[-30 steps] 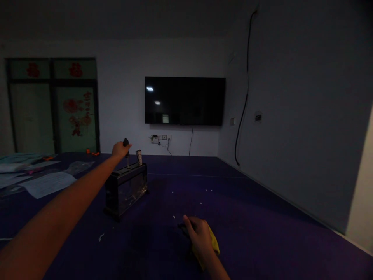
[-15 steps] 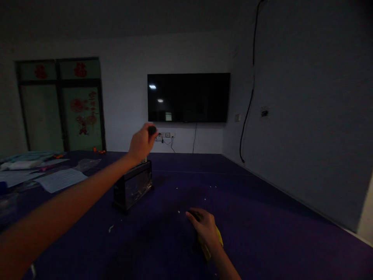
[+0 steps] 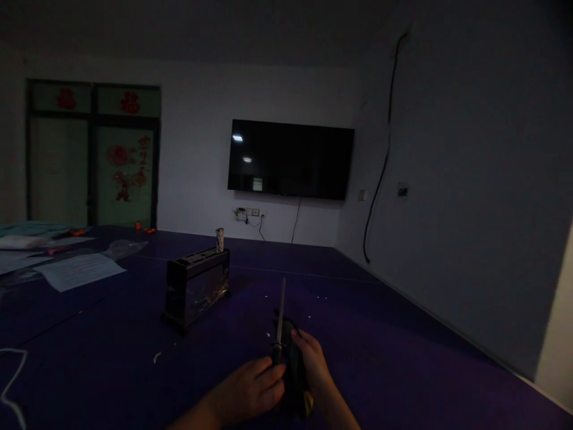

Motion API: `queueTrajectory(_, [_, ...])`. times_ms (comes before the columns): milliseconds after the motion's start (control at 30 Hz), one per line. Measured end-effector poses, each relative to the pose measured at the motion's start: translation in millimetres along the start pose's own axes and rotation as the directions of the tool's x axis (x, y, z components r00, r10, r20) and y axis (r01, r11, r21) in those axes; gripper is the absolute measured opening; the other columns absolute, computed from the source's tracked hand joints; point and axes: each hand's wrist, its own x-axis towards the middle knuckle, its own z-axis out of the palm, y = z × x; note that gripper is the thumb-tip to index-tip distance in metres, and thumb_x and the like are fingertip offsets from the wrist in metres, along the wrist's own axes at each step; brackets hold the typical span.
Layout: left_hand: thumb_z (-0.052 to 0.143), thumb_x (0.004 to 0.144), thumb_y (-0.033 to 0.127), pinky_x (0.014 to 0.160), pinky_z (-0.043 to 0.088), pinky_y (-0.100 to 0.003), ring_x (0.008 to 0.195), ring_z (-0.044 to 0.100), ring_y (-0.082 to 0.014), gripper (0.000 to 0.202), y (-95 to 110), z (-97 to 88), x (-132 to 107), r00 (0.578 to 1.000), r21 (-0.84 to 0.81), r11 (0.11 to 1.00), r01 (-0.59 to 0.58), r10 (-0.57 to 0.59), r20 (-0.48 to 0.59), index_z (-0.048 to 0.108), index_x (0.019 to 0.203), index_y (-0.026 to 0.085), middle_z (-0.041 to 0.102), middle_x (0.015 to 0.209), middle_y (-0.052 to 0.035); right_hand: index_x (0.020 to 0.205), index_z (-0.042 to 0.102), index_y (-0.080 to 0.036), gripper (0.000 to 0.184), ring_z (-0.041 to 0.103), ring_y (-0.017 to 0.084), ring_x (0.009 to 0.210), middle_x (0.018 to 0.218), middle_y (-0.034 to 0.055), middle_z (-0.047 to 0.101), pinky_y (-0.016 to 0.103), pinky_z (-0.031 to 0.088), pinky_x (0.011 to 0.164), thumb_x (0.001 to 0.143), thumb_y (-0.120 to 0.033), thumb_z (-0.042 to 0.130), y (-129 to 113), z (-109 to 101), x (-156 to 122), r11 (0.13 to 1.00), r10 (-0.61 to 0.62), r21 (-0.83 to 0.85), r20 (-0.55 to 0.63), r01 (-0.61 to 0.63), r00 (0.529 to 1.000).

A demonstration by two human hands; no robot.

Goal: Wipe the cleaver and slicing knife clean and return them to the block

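Note:
My left hand (image 3: pixel 255 387) is closed round the dark handle of a long, thin-bladed tool (image 3: pixel 281 313), its tip pointing up and away; in this light I cannot tell a knife from a steel rod. My right hand (image 3: pixel 313 364) grips a dark, long object (image 3: pixel 293 358) with a yellow part at its lower end; its kind is unclear. Both hands are low in the middle, side by side, with the blade beside the dark object. Further off to the left stands a black slotted knife block (image 3: pixel 197 283), from which a light patterned handle (image 3: pixel 219 240) sticks up.
Papers (image 3: pixel 80 272) and a clear plastic bag (image 3: pixel 124 248) lie on the purple table (image 3: pixel 394 358) at the left. A white cord (image 3: pixel 12 382) is at the near left. Small white scraps dot the surface. A television (image 3: pixel 290 160) hangs on the wall.
My left hand has come from above the knife block down to my right hand, and the thin-bladed tool now shows in it. The dark object in my right hand is more upright.

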Motion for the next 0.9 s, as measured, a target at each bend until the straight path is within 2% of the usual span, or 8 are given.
queueTrajectory(233, [0.049, 0.083, 0.016, 0.082, 0.045, -0.025, 0.094, 0.053, -0.0153, 0.023, 3.0, 4.5, 4.9, 0.982, -0.188, 0.982, 0.031, 0.005, 0.186, 0.051, 0.105, 0.022, 0.059, 0.109, -0.0044, 0.065, 0.061, -0.016, 0.037, 0.052, 0.014, 0.043, 0.05, 0.0006, 0.059, 0.026, 0.041, 0.045, 0.066, -0.054, 0.062, 3.9, 13.5, -6.7, 0.917, 0.327, 0.194, 0.13, -0.348, 0.936])
queueTrajectory(400, [0.06, 0.073, 0.032, 0.094, 0.039, -0.037, 0.107, 0.048, -0.0233, 0.051, 0.7, -24.2, 10.2, 0.939, -0.498, 0.839, 0.219, -0.043, 0.341, 0.046, 0.12, 0.021, 0.051, 0.122, -0.0087, 0.072, 0.061, -0.017, 0.033, 0.051, 0.012, 0.043, 0.053, -0.004, 0.058, 0.023, 0.038, 0.045, 0.055, -0.042, 0.075, -4.2, 15.6, -8.1, 0.93, 0.25, 0.254, 0.098, -0.267, 0.963])
queueTrajectory(500, [0.052, 0.077, 0.045, 0.097, 0.036, -0.038, 0.115, 0.044, -0.0242, 0.048, 7.8, -28.3, 10.9, 0.923, -0.656, 0.653, 0.379, -0.212, 0.322, 0.048, 0.119, 0.023, 0.043, 0.13, -0.008, 0.068, 0.059, -0.018, 0.032, 0.048, 0.011, 0.041, 0.049, -0.0053, 0.056, 0.022, 0.037, 0.043, 0.054, -0.042, 0.075, -13.4, 17.2, -10.8, 0.943, 0.205, 0.258, 0.043, -0.209, 0.978])
queueTrajectory(567, [0.044, 0.082, 0.044, 0.094, 0.039, -0.035, 0.112, 0.046, -0.0215, 0.036, 17.1, -17.3, 11.8, 0.844, -0.72, 0.479, 0.503, -0.453, 0.288, 0.052, 0.111, 0.024, 0.046, 0.126, -0.0086, 0.067, 0.059, -0.018, 0.032, 0.048, 0.01, 0.041, 0.049, -0.0054, 0.055, 0.021, 0.036, 0.043, 0.054, -0.042, 0.076, -19.3, 19.2, -13.4, 0.95, 0.169, 0.261, 0.023, -0.17, 0.985])
queueTrajectory(667, [0.051, 0.078, 0.048, 0.082, 0.046, -0.034, 0.095, 0.056, -0.0202, 0.034, 29.8, 10.5, 14.7, 0.534, -0.748, 0.138, 0.649, -0.784, 0.318, 0.05, 0.1, 0.023, 0.055, 0.107, -0.0094, 0.069, 0.061, -0.018, 0.032, 0.046, 0.01, 0.041, 0.049, -0.0054, 0.055, 0.021, 0.035, 0.042, 0.055, -0.043, 0.075, -24.2, 22.2, -16.6, 0.963, 0.118, 0.241, 0.02, -0.12, 0.993])
queueTrajectory(733, [0.058, 0.071, 0.053, 0.064, 0.05, -0.031, 0.074, 0.06, -0.0177, 0.043, 32.7, 26.0, 18.1, 0.402, -0.756, -0.144, 0.639, -0.775, 0.487, 0.047, 0.097, 0.021, 0.058, 0.095, -0.0079, 0.07, 0.061, -0.018, 0.033, 0.045, 0.009, 0.041, 0.049, -0.0052, 0.055, 0.021, 0.035, 0.042, 0.056, -0.044, 0.074, -24.4, 23.6, -17.8, 0.972, 0.091, 0.216, 0.021, -0.094, 0.996])
queueTrajectory(833, [0.063, 0.062, 0.058, 0.041, 0.042, -0.024, 0.046, 0.054, -0.0122, 0.054, 28.5, 34.4, 25.7, 0.341, -0.654, -0.47, 0.592, -0.59, 0.732, 0.046, 0.095, 0.017, 0.061, 0.079, -0.0051, 0.072, 0.062, -0.017, 0.036, 0.045, 0.009, 0.042, 0.05, -0.0047, 0.054, 0.021, 0.034, 0.042, 0.055, -0.046, 0.075, -22.9, 24.6, -18.8, 0.982, 0.063, 0.179, 0.027, -0.067, 0.998])
queueTrajectory(900, [0.062, 0.061, 0.059, 0.034, 0.034, -0.021, 0.037, 0.049, -0.01, 0.056, 23.8, 32.8, 30.8, 0.34, -0.572, -0.574, 0.586, -0.467, 0.817, 0.048, 0.093, 0.016, 0.06, 0.066, -0.0024, 0.073, 0.062, -0.016, 0.037, 0.045, 0.01, 0.042, 0.051, -0.0042, 0.054, 0.021, 0.033, 0.042, 0.056, -0.047, 0.074, -22.8, 25.1, -19.5, 0.985, 0.061, 0.157, 0.055, -0.069, 0.997])
